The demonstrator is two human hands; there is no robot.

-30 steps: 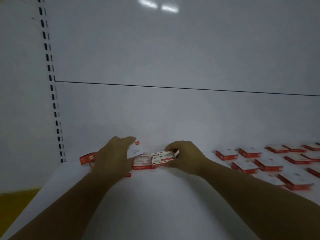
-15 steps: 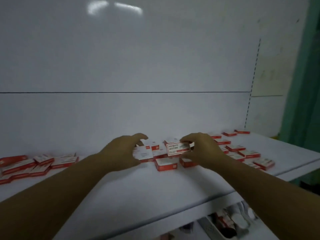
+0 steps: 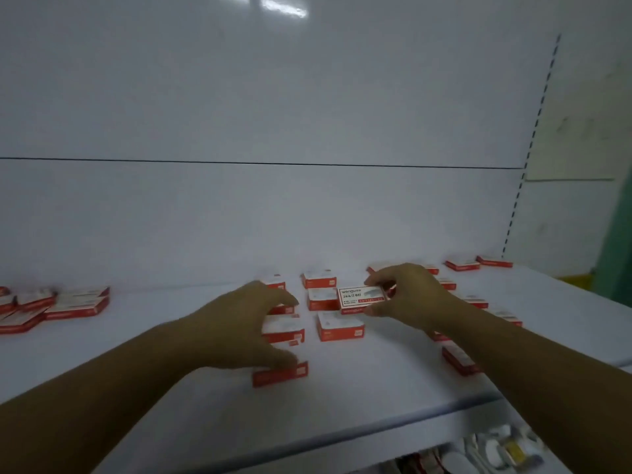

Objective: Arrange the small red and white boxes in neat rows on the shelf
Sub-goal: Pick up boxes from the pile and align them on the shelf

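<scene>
Shelving, white: a back panel (image 3: 273,97) with a thin dark seam across it stands behind the shelf (image 3: 376,391), whose pale surface runs the whole width of the view. Under its front edge, at the lower right, blurred pale items (image 3: 496,453) lie on a lower level.

The left hand (image 3: 239,323) hangs over the middle of the shelf with its fingers spread and loosely curled. Its thumb lies at the top edge of the nearest box (image 3: 280,373), a red and white one apart from the rest near the front. Motion blur hides whether the hand grips it or only touches it.

The right hand (image 3: 410,292) is farther back. Its fingers and thumb pinch the held box (image 3: 361,298) by its right end, lifted above the shelf and tilted so that the printed white face looks toward the camera.

A loose pile of boxes (image 3: 58,306) sits at the far left. Between the hands, the centre boxes (image 3: 340,326) lie flat in short rows. More of them, the right boxes (image 3: 461,265), spread toward the back right corner
</scene>
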